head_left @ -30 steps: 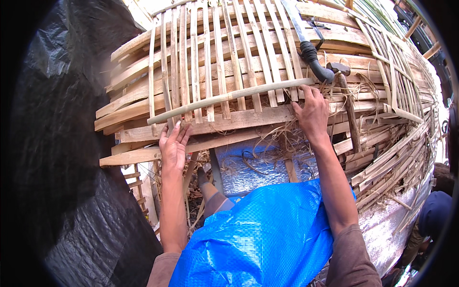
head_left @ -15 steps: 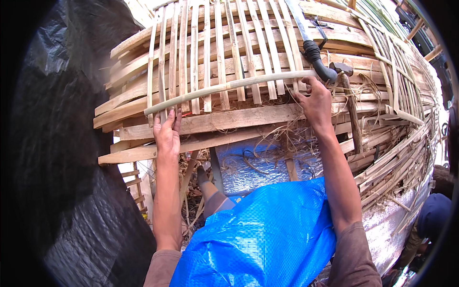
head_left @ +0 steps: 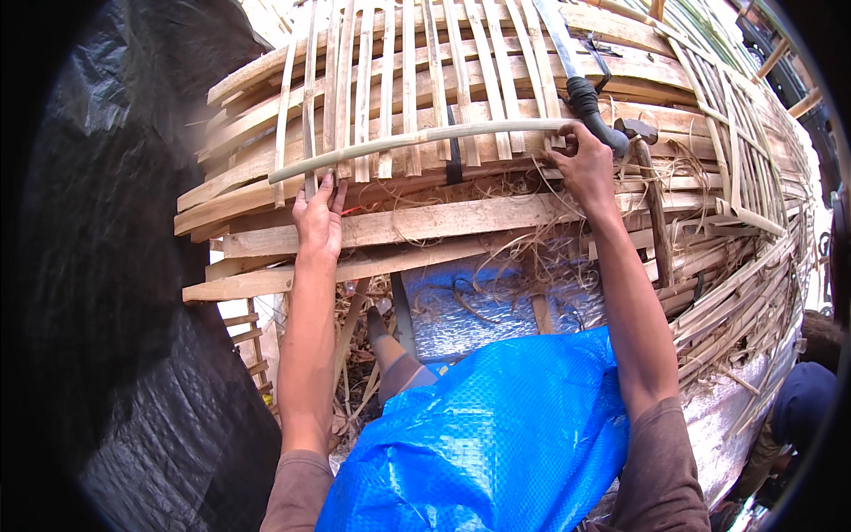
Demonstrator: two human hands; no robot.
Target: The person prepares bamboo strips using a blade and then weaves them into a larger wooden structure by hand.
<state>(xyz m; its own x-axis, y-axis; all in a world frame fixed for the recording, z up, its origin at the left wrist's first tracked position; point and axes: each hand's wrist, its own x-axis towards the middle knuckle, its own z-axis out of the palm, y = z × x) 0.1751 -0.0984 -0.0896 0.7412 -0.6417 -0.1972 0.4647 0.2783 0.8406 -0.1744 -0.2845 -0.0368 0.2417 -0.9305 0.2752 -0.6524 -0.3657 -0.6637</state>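
A row of narrow bamboo slats (head_left: 387,97) lies side by side, running away from me. Across their near ends goes one long, slightly bowed bamboo strip (head_left: 425,136). My left hand (head_left: 319,217), fingers pointing away, is closed at the strip's left part, thumb and fingertips against it and a slat end. My right hand (head_left: 587,173) pinches the strip's right end beside the last slats, its fingers curled. Just beyond the right hand is a machete (head_left: 585,97) with a dark, curved handle. A hammer (head_left: 651,177) with a wooden handle lies right of that hand.
Wooden boards (head_left: 425,217) form the work surface, strewn with curly shavings (head_left: 523,244). Black plastic sheeting (head_left: 168,337) hangs at left. Bundled bamboo strips (head_left: 736,310) lie at right. Blue woven plastic (head_left: 479,434) covers my lap. A person in a blue cap (head_left: 802,403) is at lower right.
Both hands have pushed the crosswise strip and the slat ends slightly away from me. A dark strap and more board now show beneath the slats.
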